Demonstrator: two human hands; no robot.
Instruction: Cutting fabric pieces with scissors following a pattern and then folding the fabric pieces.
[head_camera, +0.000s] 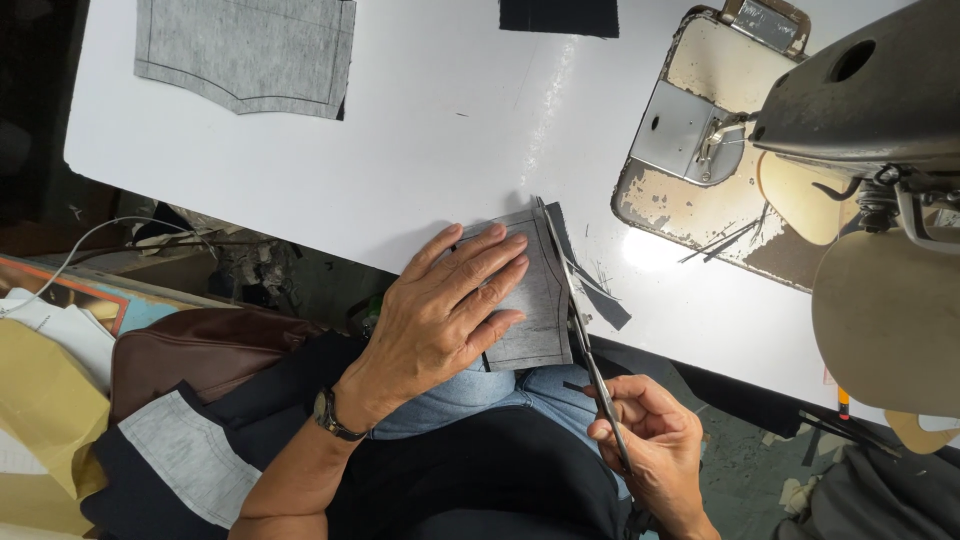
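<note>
My left hand lies flat, fingers spread, on a small grey fabric piece at the near edge of the white table. My right hand grips a pair of scissors, whose blades run along the right edge of the grey piece. A thin dark fabric strip lies just right of the blades. A watch sits on my left wrist.
A sewing machine with a worn metal bed stands at the right. A larger grey fabric piece lies at the far left of the table, a dark piece at the far edge. Bags and fabric pile at my lower left.
</note>
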